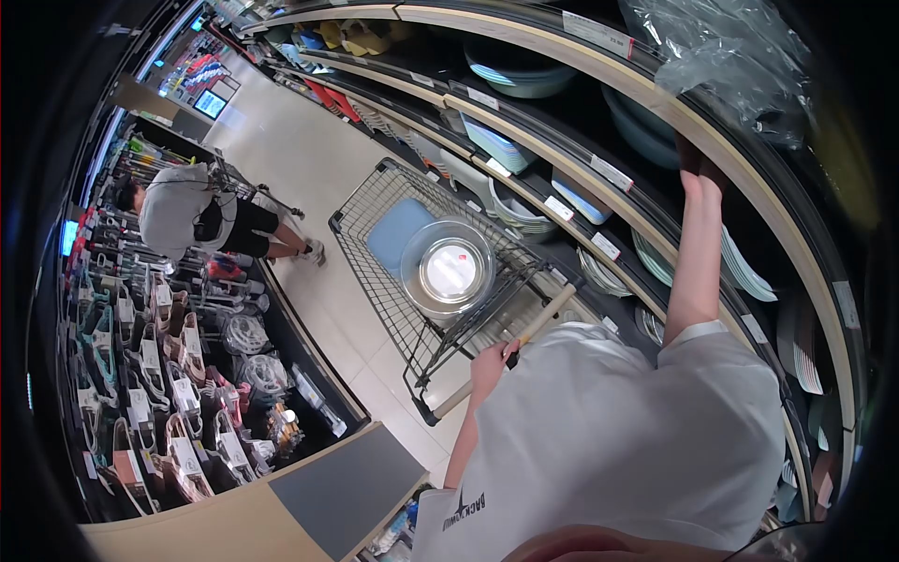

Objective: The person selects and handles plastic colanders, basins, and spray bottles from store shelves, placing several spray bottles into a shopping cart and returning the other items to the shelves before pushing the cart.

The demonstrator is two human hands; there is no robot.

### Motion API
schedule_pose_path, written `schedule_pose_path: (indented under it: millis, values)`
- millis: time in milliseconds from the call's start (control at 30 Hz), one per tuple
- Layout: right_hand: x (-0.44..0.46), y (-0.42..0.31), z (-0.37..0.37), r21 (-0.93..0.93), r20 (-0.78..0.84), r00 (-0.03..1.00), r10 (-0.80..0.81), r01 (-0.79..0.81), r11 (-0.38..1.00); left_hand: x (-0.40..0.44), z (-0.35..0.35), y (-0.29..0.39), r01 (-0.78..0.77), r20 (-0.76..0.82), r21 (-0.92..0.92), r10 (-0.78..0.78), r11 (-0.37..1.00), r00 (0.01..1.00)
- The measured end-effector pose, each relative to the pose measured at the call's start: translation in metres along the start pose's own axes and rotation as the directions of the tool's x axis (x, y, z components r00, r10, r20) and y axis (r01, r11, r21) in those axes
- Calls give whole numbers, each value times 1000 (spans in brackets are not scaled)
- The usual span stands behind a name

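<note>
My left hand [491, 367] is closed round the handle [550, 316] of a wire shopping cart [375, 314]. In the cart, a clear round bowl [410, 267] with a white label overlaps a flat blue item [391, 229]. My right arm stretches up to a shelf on the right, where my right hand [698, 173] reaches in beneath the light wooden shelf edge. Its fingers are hidden in shadow there, beside a dark bluish basin [641, 129]. Whether they touch the basin I cannot tell.
Shelves on the right carry stacked basins [520, 80] and nested dishes [744, 267]. Crumpled clear plastic [735, 61] hangs at upper right. Across the aisle, a person [187, 211] stands by racks of packaged goods [187, 403]. A counter corner [346, 478] lies at lower left.
</note>
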State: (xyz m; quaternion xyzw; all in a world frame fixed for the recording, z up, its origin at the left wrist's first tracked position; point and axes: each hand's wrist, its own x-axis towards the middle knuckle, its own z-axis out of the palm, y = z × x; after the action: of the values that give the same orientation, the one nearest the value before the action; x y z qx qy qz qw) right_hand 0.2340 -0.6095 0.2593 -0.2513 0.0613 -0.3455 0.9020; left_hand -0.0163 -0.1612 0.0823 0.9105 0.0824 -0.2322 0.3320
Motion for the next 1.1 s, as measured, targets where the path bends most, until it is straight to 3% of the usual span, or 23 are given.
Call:
schedule_pose_path:
  millis: [100, 167, 200, 300, 400, 500, 633, 700, 800, 833, 900, 967, 1000, 1033, 1100]
  values:
    - [-3, -5, 19, 7, -31, 997, 69, -69, 998, 6, 4, -7, -46, -33, 20, 47, 999, 998]
    - [16, 4, -3, 115, -113, 981, 158, -145, 983, 13, 10, -16, -49, -27, 31, 50, 998, 998]
    - [33, 6, -25, 200, 21, 982, 188, -189, 962, 12, 9, -17, -66, -10, 27, 66, 997, 998]
    - [9, -2, -7, 191, -142, 984, 109, -81, 978, 7, 10, -10, -63, -3, 45, 63, 997, 998]
    - [12, -3, -13, 80, -214, 973, 85, -69, 994, 2, -1, -1, -27, -12, 59, 27, 998, 1000]
    - [12, -10, -17, 44, -99, 992, 78, -74, 996, 6, 2, -6, -83, -3, 94, 83, 992, 997]
    - [-20, -22, 1, 100, -104, 993, 47, -36, 994, 8, 4, -13, -119, 8, 56, 119, 991, 993]
    - [-27, -21, -14, 107, 28, 994, 102, -105, 989, 11, 5, -18, -138, 11, 38, 138, 990, 990]
    - [-57, -16, 1, 43, -73, 980, 183, -180, 983, 12, 4, -24, -132, 56, 24, 130, 991, 990]
    - [-66, -17, 6, 6, -49, 955, 293, -293, 956, 11, 2, -24, -140, 82, 0, 139, 990, 987]
    - [-89, -12, 13, -94, -59, 931, 359, -363, 927, 11, 1, -27, -123, 103, -40, 126, 992, 987]
    - [-114, -3, 23, -184, -41, 911, 411, -411, 893, 12, 2, -36, -169, 119, -223, 199, 960, 973]
    - [-121, 2, 20, -231, -16, 890, 456, -447, 864, 17, 5, -44, -112, 173, -341, 180, 933, 968]
    - [-127, 8, 18, -273, 8, 865, 501, -480, 834, 19, 8, -49, -87, 162, -354, 153, 931, 975]
    - [-147, 22, 22, -322, 39, 834, 550, -511, 797, 21, 3, -54, -187, 14, -549, 232, 815, 973]
